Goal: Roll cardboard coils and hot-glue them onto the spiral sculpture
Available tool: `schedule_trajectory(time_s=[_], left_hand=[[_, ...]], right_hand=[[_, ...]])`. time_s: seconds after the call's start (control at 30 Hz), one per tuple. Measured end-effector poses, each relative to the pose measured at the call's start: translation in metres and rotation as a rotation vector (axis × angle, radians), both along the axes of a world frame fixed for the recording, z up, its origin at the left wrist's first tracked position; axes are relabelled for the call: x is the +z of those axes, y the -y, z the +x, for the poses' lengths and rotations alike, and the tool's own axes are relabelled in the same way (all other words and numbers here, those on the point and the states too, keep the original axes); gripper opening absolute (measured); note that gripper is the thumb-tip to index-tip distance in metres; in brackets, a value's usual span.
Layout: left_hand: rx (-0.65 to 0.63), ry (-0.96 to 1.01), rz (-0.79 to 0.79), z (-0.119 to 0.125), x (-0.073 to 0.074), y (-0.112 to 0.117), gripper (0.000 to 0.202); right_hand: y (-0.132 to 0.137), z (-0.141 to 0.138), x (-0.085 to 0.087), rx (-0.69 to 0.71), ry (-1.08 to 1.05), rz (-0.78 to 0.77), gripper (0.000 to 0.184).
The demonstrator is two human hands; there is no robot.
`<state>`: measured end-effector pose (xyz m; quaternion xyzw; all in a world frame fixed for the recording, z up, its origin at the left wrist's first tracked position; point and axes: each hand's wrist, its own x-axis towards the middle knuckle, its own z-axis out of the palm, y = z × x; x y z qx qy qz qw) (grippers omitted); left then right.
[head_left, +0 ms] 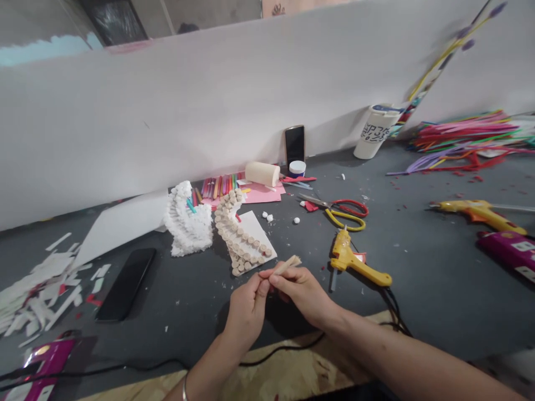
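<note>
The head view looks down on both hands held together just above a dark grey table (422,312). The right hand (303,295) pinches a short, pale wooden stick (286,265) between thumb and fingertips, with the other fingers curled in. The left hand (246,309) comes up against it, its fingertips closed at the stick's near end, though the fingers hide exactly how that end is held. The stick's far end sticks out past the fingers, rough and slightly splintered. It looks light and fairly stiff, but thin enough to snap or splinter under bending, so it probably handles best with a pinch along its smooth middle, away from the rough tip.

Just ahead of the hands lies a white card (254,236) covered in a curved band of round wooden slices (240,236). To the left of that sits a curved white fluffy shape (188,223). Ahead and to the right of the hands lies a yellow glue gun (355,262), with scissors with red and yellow handles (345,211) beyond it. A black phone (125,284) lies flat to the left of the hands, beside a heap of paper scraps (37,289). Far ahead and to the right, colored pipe cleaners (468,136) lie in a pile.
</note>
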<state>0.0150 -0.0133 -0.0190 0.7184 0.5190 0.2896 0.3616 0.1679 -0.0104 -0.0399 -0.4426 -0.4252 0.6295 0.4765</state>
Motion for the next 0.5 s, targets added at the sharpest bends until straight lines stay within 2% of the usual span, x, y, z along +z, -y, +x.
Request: schedule_trajectory(time_s=[0.1, 0.23, 0.37, 0.5], left_hand=[[-0.049, -0.010, -0.027, 0.0005, 0.0009, -0.0013, 0.035], [-0.054, -0.009, -0.026, 0.0014, -0.0009, -0.0008, 0.031], [0.033, 0.059, 0.017, 0.0015, -0.0025, 0.0004, 0.027], [0.123, 0.192, -0.041, 0.0003, -0.0023, -0.0006, 0.026]], right_hand=[[-0.0015, 0.0022, 0.0011, -0.028, -0.016, -0.012, 0.033], [-0.0027, 0.0036, -0.0013, -0.048, -0.069, -0.034, 0.032], [-0.0039, 0.0035, -0.0054, -0.046, -0.161, -0.059, 0.033], [-0.0035, 0.0038, -0.0035, -0.039, -0.207, -0.091, 0.034]])
